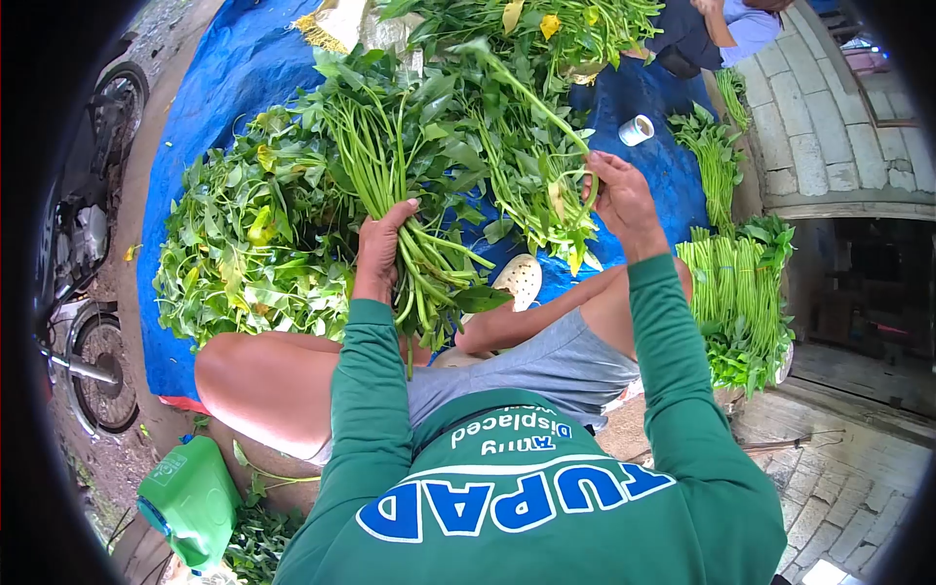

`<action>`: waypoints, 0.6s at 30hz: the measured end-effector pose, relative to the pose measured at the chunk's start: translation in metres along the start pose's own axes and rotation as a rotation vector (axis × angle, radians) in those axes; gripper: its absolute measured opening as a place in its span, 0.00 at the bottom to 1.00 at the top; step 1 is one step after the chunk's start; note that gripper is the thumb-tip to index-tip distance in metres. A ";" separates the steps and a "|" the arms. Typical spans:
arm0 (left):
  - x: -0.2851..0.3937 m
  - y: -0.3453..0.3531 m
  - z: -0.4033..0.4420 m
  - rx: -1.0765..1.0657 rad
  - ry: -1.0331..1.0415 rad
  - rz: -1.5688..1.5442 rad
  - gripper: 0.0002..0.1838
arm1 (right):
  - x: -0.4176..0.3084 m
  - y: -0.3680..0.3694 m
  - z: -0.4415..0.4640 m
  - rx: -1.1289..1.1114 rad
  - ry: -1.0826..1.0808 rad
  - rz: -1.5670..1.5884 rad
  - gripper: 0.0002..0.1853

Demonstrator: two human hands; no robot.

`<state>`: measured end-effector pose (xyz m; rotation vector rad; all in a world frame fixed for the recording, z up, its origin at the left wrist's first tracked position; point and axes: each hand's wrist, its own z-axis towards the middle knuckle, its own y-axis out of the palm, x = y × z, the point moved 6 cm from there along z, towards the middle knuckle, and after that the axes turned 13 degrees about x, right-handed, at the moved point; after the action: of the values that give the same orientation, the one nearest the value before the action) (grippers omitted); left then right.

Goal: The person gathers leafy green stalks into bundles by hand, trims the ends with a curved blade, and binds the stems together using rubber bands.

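My left hand [383, 252] is wrapped round a thick bunch of water spinach [370, 146], its leaves pointing away from me and the cut stems hanging toward my lap. In my right hand [624, 200], the thumb and fingers pinch a single water spinach stem [541, 105], which slants up to the left. Below that hand, part of the stem curves down. Loose water spinach [253, 234] is heaped to the left of the bunch, and more loose stems [512, 175] lie between my hands.
A blue tarp [229, 73] lies under the greens. Tied bundles [736, 302] stand at right, near a white cup [636, 130]. A green jug [195, 502] is at lower left, beside motorcycles [97, 234]. Another person [717, 34] sits at the top right.
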<state>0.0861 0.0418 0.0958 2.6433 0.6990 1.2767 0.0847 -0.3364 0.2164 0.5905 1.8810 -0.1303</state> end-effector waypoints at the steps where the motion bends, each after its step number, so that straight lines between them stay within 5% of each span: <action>1: 0.000 0.002 -0.002 -0.004 0.005 0.001 0.13 | -0.003 0.001 -0.012 0.064 -0.090 -0.031 0.09; 8: 0.002 0.017 -0.012 -0.053 0.031 -0.036 0.14 | -0.018 0.053 -0.101 0.337 -0.757 -0.469 0.08; 11: -0.003 0.017 -0.007 -0.084 0.068 0.001 0.13 | 0.006 0.085 -0.127 0.296 -0.753 -0.549 0.09; 14: 0.004 0.030 -0.019 -0.123 0.077 -0.103 0.15 | 0.062 0.121 -0.141 -0.098 -0.767 -0.764 0.09; 18: 0.003 0.028 -0.014 -0.202 0.104 -0.162 0.20 | 0.081 0.130 -0.145 -0.079 -0.615 -0.701 0.10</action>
<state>0.0865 0.0175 0.1153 2.3251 0.7383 1.3679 -0.0007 -0.1438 0.2235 -0.1837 1.3993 -0.6164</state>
